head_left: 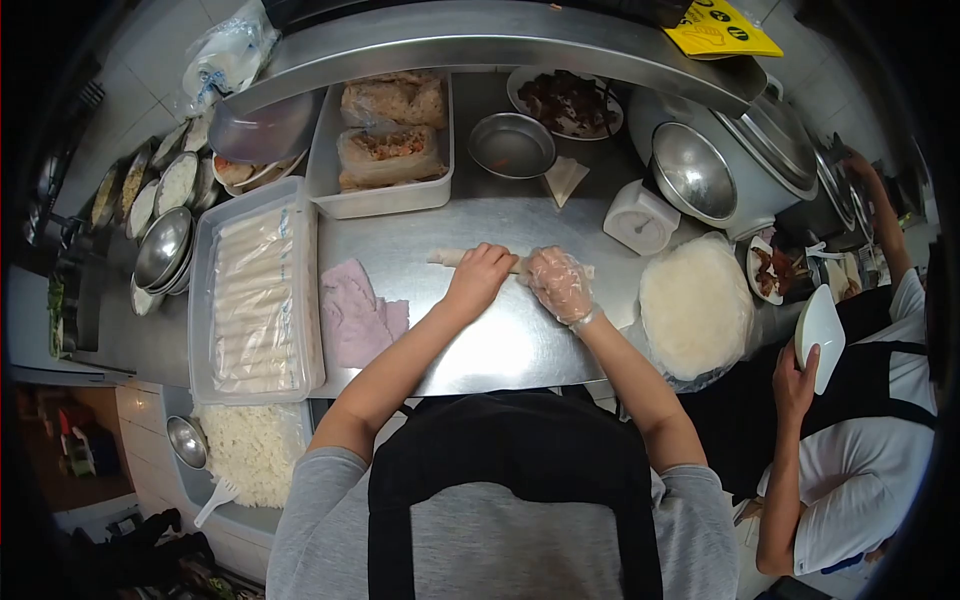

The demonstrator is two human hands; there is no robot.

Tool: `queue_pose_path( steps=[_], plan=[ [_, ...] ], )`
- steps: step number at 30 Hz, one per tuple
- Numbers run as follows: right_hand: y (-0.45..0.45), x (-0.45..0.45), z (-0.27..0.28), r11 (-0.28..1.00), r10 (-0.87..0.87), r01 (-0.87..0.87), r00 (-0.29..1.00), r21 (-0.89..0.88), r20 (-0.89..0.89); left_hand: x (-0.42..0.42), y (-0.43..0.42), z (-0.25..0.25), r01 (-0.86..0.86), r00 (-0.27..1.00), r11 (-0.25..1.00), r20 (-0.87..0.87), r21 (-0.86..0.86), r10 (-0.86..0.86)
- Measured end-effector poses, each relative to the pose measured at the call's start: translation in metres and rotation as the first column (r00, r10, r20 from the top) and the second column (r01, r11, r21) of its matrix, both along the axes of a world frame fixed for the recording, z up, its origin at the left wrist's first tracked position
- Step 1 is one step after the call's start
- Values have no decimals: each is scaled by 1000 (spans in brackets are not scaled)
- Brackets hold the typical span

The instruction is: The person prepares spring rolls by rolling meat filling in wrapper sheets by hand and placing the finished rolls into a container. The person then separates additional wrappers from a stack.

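Observation:
A thin pale roll (448,257) lies crosswise on the steel counter (480,352), its two ends showing past my hands. My bare left hand (481,274) presses down on its left part with the fingers together. On its right part rests my right hand (560,284), in a clear plastic glove, fingers curled over the roll. A folded pink cloth (360,315) is left of my left arm. To the right of my gloved hand sits a stack of round white wrappers (697,308) on plastic.
Left stands a tub of wrapped rolls (254,290); behind is a tub of bagged filling (392,150). Steel bowl (512,146), meat plate (566,102) and white scale (642,217) stand at the back. Rice (250,450) is lower left. A co-worker at right holds a white dish (819,340).

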State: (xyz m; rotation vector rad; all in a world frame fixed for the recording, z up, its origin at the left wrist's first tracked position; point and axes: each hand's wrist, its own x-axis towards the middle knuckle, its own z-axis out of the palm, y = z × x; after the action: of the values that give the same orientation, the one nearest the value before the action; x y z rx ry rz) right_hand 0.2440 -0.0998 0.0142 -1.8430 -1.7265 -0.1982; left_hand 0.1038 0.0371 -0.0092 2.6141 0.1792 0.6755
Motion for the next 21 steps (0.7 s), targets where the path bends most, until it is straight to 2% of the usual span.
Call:
queue_pose_path(
  steps=[1, 3, 4, 6, 9, 11, 15, 17, 18, 20, 21],
  plan=[
    [2, 3, -5, 1000, -9, 9, 1000, -6, -10, 3, 4, 1, 1, 1000, 1000, -2, -1, -1],
    [9, 12, -11, 1000, -16, 16, 1000, -10, -18, 10, 15, 8, 25, 984, 993, -173, -112, -44],
    [12, 18, -13, 998, -13, 9, 997, -58, -76, 11, 15, 11, 26, 984, 993, -174, -111, -45],
    [17, 30, -12, 994, -17, 3, 991, -105, -132, 13, 13, 13, -4, 1000, 1000, 16, -9, 4],
    [20, 33, -8, 979, -24, -22, 974, -201, -223, 9, 12, 7, 10, 1000, 998, -21, 63, -8],
    [19, 24, 0, 1000, -2, 2, 999, 15, -40, 11, 17, 5, 18, 999, 999, -34, 37, -17],
    [22, 22, -3, 999, -7, 7, 1000, -35, -16, 21, 29, 8, 35, 994, 999, -101, -15, -36],
    [32, 34, -11, 978, -118, 95, 986, -184, -117, 27, 33, 10, 28, 994, 999, -110, 20, -26],
    [34, 35, -5, 978, -126, 104, 985, -182, -115, 29, 34, 11, 16, 993, 998, -116, 55, -10],
    [34, 34, 8, 927, -159, 105, 979, -359, -125, 27, 32, 13, 23, 988, 999, -153, 43, -16],
    [32, 33, 4, 928, -162, 108, 979, -358, -126, 24, 31, 13, 21, 981, 999, -192, 29, -15]
  ],
)
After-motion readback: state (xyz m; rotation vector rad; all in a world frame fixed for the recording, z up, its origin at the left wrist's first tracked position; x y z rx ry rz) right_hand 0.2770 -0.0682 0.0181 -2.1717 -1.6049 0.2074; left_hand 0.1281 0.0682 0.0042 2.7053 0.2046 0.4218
